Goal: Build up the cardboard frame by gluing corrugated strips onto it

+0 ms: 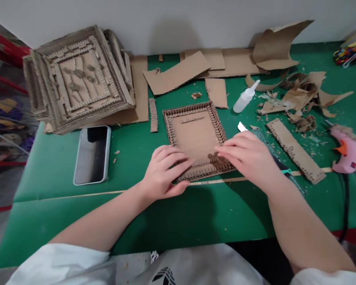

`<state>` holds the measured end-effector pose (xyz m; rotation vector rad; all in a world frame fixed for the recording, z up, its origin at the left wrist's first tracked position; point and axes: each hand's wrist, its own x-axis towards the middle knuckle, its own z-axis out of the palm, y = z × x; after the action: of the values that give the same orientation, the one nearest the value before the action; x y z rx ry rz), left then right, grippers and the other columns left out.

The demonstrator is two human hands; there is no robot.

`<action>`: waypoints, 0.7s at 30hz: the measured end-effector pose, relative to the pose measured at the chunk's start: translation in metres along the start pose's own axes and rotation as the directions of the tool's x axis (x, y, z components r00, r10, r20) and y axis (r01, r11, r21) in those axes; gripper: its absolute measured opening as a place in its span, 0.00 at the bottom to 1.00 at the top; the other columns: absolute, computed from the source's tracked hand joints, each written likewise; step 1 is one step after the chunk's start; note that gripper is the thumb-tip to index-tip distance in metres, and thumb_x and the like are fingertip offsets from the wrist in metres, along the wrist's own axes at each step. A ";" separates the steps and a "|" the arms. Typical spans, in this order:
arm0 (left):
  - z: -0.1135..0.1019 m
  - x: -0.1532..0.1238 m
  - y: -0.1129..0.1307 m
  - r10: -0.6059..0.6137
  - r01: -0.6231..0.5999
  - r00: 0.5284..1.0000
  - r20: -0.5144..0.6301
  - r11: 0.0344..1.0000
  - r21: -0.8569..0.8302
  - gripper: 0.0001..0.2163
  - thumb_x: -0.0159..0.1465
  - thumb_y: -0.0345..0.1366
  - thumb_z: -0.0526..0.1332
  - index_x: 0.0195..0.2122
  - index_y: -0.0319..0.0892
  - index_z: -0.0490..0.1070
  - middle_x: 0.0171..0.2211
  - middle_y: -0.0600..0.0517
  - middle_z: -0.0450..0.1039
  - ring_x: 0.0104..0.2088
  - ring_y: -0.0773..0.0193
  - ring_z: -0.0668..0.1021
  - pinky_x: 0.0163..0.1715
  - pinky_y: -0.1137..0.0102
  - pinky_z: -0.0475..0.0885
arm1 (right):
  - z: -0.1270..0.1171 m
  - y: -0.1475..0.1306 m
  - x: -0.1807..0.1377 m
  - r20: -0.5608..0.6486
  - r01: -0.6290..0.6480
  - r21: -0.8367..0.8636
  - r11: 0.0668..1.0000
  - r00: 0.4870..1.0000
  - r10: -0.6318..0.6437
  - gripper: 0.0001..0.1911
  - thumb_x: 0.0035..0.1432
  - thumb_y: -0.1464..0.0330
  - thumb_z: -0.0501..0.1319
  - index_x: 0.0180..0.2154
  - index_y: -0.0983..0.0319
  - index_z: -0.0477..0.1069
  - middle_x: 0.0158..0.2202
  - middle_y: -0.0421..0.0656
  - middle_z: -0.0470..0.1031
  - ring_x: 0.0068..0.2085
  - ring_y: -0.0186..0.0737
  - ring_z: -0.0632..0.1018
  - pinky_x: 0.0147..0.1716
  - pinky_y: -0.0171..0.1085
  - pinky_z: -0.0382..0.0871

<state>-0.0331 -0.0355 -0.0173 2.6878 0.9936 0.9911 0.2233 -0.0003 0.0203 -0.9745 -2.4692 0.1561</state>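
A shallow square cardboard frame (197, 136) lies before me, its raised borders built of corrugated strips. Inside it, near the far side, sits a short corrugated strip (192, 119); another runs along the near side. My left hand (166, 170) rests over the near left corner, thumb apart from the outstretched fingers. Over the near right part of the frame, my right hand (249, 158) has its fingertips pinched together; whatever is between them is too small to make out. A utility knife (241, 126) lies partly hidden under my right hand, its blade showing beyond the knuckles.
Stacked corrugated frames (83, 79) stand at the back left, behind a phone (92, 155). A white glue bottle (245, 99), cardboard pieces (178, 73) and torn scraps (302, 95) lie beyond the frame. At right are a cardboard strip (295, 150) and a pink glue gun (348, 148) with its cord.
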 end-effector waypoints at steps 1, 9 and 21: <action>-0.001 0.000 -0.001 -0.013 0.013 0.999 -0.045 1.000 -0.010 0.19 0.66 0.44 0.49 0.46 0.37 0.73 0.39 0.41 0.76 0.44 0.52 0.74 0.46 0.55 0.66 | -0.005 0.002 -0.001 -0.076 -0.039 -0.001 0.999 0.996 0.039 0.08 0.61 0.71 0.59 0.38 0.61 0.77 0.33 0.42 0.78 0.36 0.39 0.72 0.37 0.40 0.70; 0.003 0.002 0.000 -0.159 0.164 0.981 -0.113 0.986 0.034 0.08 0.60 0.30 0.59 0.40 0.41 0.75 0.34 0.48 0.77 0.39 0.57 0.74 0.45 0.57 0.67 | -0.012 0.022 -0.009 -0.232 -0.194 -0.072 0.978 0.957 0.173 0.05 0.59 0.68 0.62 0.35 0.56 0.78 0.31 0.41 0.79 0.36 0.41 0.75 0.37 0.44 0.69; 0.005 0.046 0.009 -0.125 0.063 0.940 0.318 0.978 0.200 0.16 0.66 0.47 0.56 0.36 0.41 0.77 0.32 0.48 0.75 0.37 0.58 0.71 0.40 0.62 0.61 | -0.003 0.074 0.012 -0.230 -0.682 0.431 0.591 0.550 0.803 0.27 0.53 0.57 0.62 0.53 0.60 0.69 0.43 0.46 0.76 0.41 0.44 0.77 0.41 0.46 0.71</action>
<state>0.0011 -0.0132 0.0070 2.7922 1.1784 0.4261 0.2625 0.0623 0.0070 -1.6812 -1.4364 0.5301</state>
